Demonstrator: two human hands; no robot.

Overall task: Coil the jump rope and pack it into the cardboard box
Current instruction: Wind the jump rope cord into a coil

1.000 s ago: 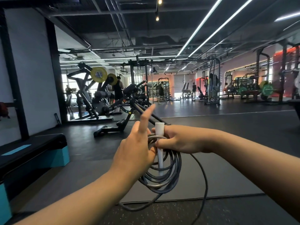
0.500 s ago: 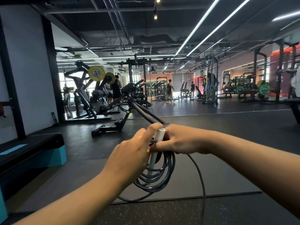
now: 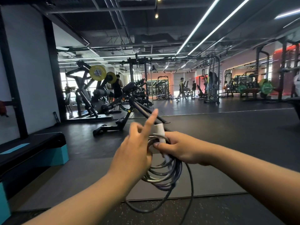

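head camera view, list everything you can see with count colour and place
jump rope: one, dark grey, coiled in loops between the hands, a loose length hanging toward the floor
rope handle: one, white, upright in the right hand's grip
floor mat: one, grey, on the floor below the hands
step platform: one, black top and teal sides, left
weight plates: two, yellow, on the machine at back left
green plates: at least two, far right rack
people: several, distant, exact count unclear
cardboard box: none in view
left hand: one, against the coil, index finger raised
right hand: one, fingers closed on handle and coil
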